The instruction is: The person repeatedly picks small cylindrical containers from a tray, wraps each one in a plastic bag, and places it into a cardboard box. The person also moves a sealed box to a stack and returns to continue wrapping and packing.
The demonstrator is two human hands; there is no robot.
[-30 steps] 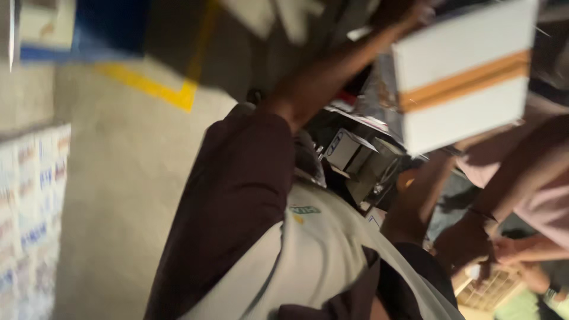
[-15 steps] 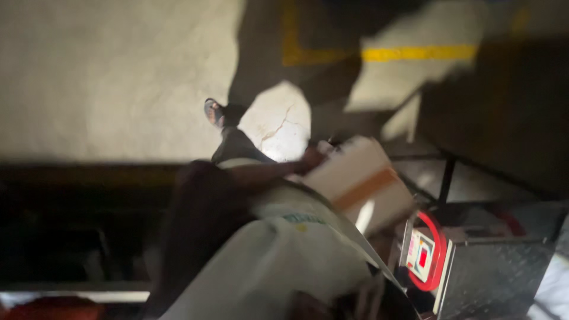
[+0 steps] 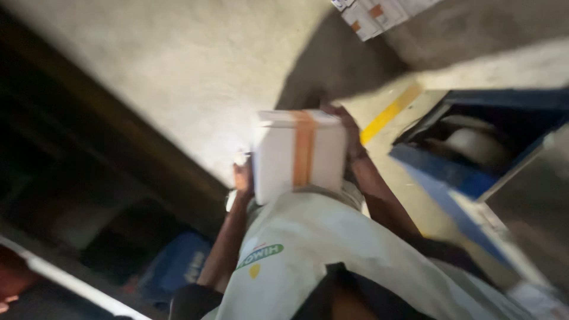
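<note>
Fingers of our right hand wrap the right side of the white box, clamped on its edge, while our left hand presses flat against its left side, so the box sits gripped between both hands in front of our chest. An orange tape band runs down the middle of its face. Half a second ago the box was lower and off to our right, beside a dark metal machine with a red-rimmed panel; now it is centred and raised over the pale concrete floor, which suggests to us that the carry is under way and that we have turned. Beyond the box, a yellow floor line leads toward a blue crate standing open on the right, and more taped cartons lie at the top edge. Motion blur softens everything. We cannot make out the left fingertips behind the box, what lies inside the crate, or the dark shelving at left.
</note>
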